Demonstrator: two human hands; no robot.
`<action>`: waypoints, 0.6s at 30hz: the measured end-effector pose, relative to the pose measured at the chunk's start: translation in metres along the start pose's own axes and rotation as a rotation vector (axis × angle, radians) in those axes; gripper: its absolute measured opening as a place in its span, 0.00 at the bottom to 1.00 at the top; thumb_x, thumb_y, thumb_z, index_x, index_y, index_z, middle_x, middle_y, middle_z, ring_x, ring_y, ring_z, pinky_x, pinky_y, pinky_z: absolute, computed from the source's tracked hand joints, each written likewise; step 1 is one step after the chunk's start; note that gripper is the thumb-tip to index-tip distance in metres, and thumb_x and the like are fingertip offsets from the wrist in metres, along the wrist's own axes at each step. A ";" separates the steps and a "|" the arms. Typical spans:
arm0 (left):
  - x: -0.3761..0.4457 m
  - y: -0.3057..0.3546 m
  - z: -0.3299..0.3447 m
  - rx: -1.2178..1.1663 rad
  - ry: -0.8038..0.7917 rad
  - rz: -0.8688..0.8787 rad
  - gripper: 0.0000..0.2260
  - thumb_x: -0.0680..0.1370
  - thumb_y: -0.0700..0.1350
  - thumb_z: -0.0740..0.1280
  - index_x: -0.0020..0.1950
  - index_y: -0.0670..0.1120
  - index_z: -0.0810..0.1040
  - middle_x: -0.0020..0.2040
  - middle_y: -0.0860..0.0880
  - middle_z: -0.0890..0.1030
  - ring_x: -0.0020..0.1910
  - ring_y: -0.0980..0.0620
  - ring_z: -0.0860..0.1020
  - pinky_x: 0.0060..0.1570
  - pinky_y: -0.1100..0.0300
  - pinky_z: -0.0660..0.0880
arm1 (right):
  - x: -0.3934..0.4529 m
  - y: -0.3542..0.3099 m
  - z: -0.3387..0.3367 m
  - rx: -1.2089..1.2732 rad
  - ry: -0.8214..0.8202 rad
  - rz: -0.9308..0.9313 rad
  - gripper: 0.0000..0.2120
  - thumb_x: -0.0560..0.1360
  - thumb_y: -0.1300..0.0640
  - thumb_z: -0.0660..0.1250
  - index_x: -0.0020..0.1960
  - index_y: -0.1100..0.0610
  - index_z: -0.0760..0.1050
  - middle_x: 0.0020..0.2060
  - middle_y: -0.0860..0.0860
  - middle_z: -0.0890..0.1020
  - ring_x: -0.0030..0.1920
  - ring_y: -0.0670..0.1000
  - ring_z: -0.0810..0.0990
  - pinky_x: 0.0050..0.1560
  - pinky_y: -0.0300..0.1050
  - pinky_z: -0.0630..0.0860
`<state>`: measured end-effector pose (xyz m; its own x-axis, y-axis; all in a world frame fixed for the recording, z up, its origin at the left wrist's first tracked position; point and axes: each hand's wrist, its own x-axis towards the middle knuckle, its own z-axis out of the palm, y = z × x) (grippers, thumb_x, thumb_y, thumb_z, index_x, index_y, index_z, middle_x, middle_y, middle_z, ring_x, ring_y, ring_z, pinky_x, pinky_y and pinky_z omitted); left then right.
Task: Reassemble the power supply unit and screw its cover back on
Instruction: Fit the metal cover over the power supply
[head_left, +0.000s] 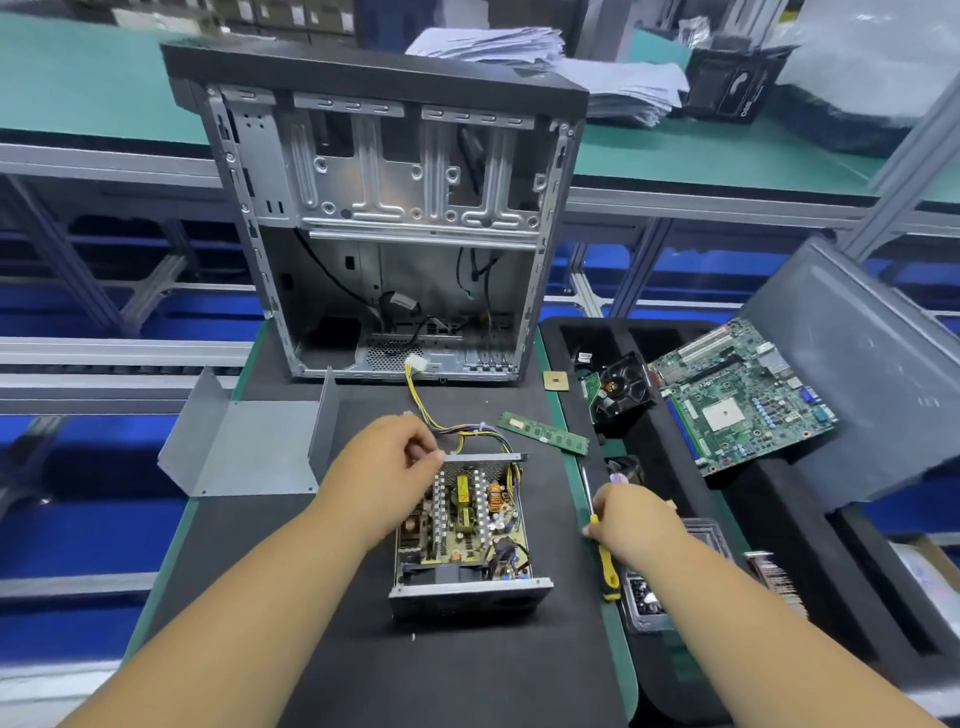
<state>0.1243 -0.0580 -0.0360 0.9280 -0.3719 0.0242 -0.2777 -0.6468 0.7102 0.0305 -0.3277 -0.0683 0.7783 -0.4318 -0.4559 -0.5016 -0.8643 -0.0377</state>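
The open power supply unit (467, 525) sits on the black mat, its circuit board and heat sinks exposed. Its bent grey metal cover (249, 447) lies to the left, apart from it. My left hand (387, 462) is over the unit's far left corner, fingers curled and pinching at the top edge near the cable bundle (467, 431). My right hand (631, 519) lies on the yellow-and-black screwdriver (605, 564) at the mat's right edge, fingers curled over its handle. Any screws are too small to make out.
An empty computer case (395, 218) stands upright behind the unit. A RAM stick (543, 432) and a CPU (556, 380) lie on the mat. A black foam tray (779, 519) at right holds a motherboard (743, 395), a fan (623, 387) and small parts.
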 end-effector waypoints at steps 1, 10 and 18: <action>0.000 -0.005 -0.002 0.008 0.016 -0.009 0.06 0.76 0.49 0.69 0.40 0.57 0.75 0.43 0.57 0.77 0.40 0.60 0.76 0.41 0.60 0.74 | 0.001 0.000 0.002 0.008 0.022 -0.002 0.13 0.74 0.46 0.71 0.43 0.53 0.72 0.42 0.53 0.78 0.47 0.56 0.79 0.43 0.42 0.72; 0.002 -0.033 -0.009 0.022 0.007 -0.026 0.05 0.77 0.48 0.68 0.43 0.59 0.76 0.45 0.58 0.76 0.43 0.61 0.76 0.45 0.62 0.74 | -0.004 -0.008 -0.002 0.019 0.056 -0.023 0.13 0.76 0.45 0.68 0.54 0.53 0.76 0.50 0.52 0.82 0.49 0.52 0.79 0.45 0.43 0.74; 0.065 -0.030 -0.010 -0.006 -0.179 -0.037 0.06 0.80 0.46 0.65 0.53 0.57 0.78 0.49 0.57 0.79 0.46 0.57 0.77 0.43 0.64 0.71 | -0.025 -0.040 -0.034 0.350 0.098 -0.149 0.08 0.77 0.44 0.66 0.42 0.47 0.75 0.37 0.45 0.79 0.41 0.46 0.77 0.48 0.46 0.74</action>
<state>0.1954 -0.0566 -0.0490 0.8784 -0.4607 -0.1270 -0.2424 -0.6586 0.7124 0.0443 -0.2911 -0.0255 0.8763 -0.3452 -0.3361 -0.4656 -0.7863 -0.4061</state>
